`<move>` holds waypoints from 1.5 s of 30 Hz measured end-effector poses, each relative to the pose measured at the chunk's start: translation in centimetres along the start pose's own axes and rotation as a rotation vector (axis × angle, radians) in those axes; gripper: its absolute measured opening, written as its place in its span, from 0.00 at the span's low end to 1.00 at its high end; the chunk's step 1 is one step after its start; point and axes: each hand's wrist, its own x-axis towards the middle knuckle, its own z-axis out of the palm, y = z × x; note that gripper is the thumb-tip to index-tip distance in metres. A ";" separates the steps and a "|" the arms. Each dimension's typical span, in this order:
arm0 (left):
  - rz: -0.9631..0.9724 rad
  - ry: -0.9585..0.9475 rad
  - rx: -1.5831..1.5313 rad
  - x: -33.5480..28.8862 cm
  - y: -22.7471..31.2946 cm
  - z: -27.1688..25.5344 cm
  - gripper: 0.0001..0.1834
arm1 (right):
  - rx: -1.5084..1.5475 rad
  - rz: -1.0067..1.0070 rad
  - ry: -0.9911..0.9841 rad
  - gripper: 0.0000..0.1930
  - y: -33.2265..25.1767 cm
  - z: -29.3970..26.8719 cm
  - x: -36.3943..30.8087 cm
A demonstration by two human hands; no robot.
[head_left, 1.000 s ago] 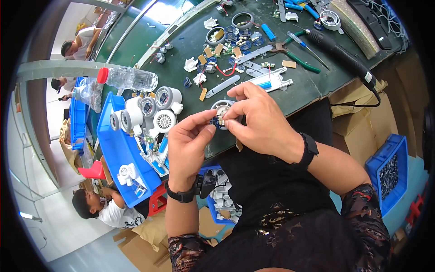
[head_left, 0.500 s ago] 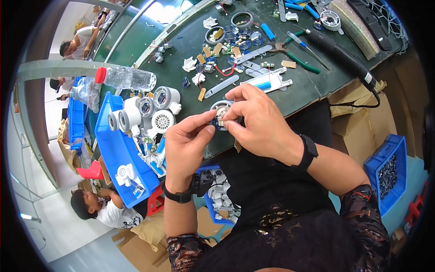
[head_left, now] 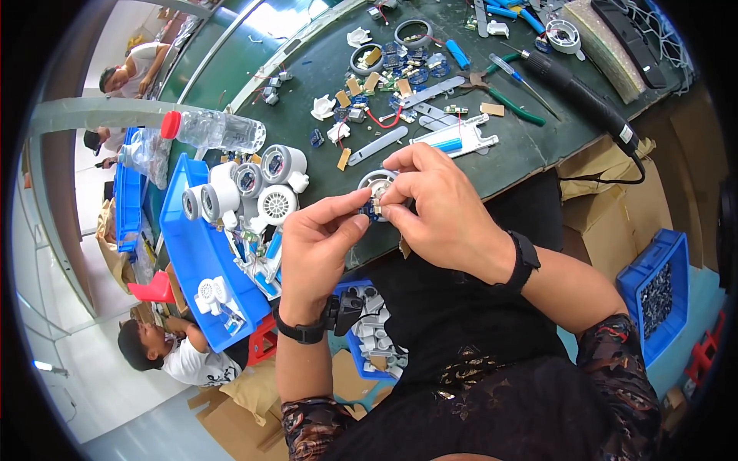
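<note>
Between my fingertips is a small blue circuit board [head_left: 373,210] with pale parts on it. My left hand [head_left: 319,246] pinches its left side with thumb and forefinger. My right hand [head_left: 450,219] is closed at the board's right side, its thumb and forefinger meeting there; its fingers partly cover the piece. Just behind the board is a round grey-rimmed white housing [head_left: 377,178], lying at the near bench edge and partly hidden by my right hand. Whether the board touches the housing I cannot tell.
Loose circuit boards [head_left: 415,75], grey strips [head_left: 378,146], green-handled pliers [head_left: 513,106], a screwdriver [head_left: 530,88] and a black corded electric screwdriver [head_left: 573,88] lie on the dark bench. White fan housings [head_left: 277,203] fill a blue bin [head_left: 181,230] at left, near a bottle [head_left: 223,131]. Other people sit beyond.
Almost nothing differs. My fingers have shifted very slightly around the circuit board, and the whole view has moved a little.
</note>
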 end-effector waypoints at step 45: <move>-0.030 -0.014 -0.164 0.1 -0.4 -0.1 0.18 | -0.045 -0.010 0.047 0.07 0.0 0.2 -0.6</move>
